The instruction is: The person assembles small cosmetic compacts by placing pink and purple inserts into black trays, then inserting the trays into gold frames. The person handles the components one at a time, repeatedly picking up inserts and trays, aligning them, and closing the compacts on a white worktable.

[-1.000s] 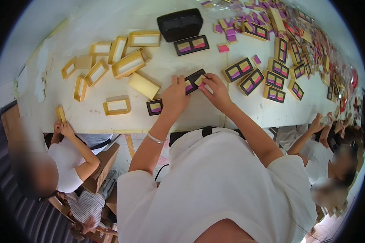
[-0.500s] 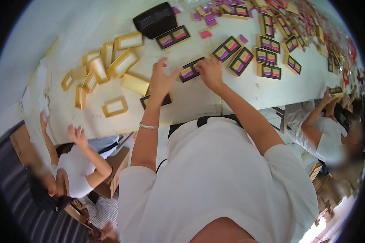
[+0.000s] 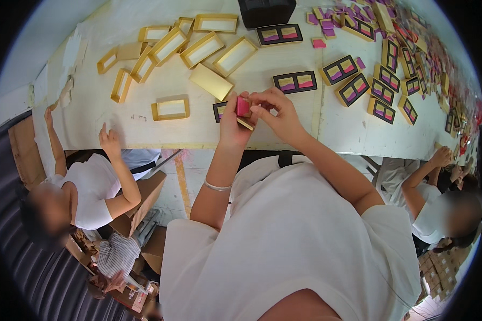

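A small pink-and-gold box is in my left hand, whose fingers are wrapped round it. My right hand meets it from the other side, thumb and fingertips pinched at its edge. Just beyond, a black-framed gold tray with two purple-and-pink pieces lies on the table. Partly behind my left hand is another black-framed tray. A closed gold box sleeve rests beside it.
Several open gold box frames lie at the left. A black container stands at the back. Filled trays and loose purple pieces spread to the right. A person sits at the left, another at the right.
My hands have left the black-framed tray and come together nearer my body. The small pink-and-gold box now shows between them. The view has shifted, moving the table's things within it.
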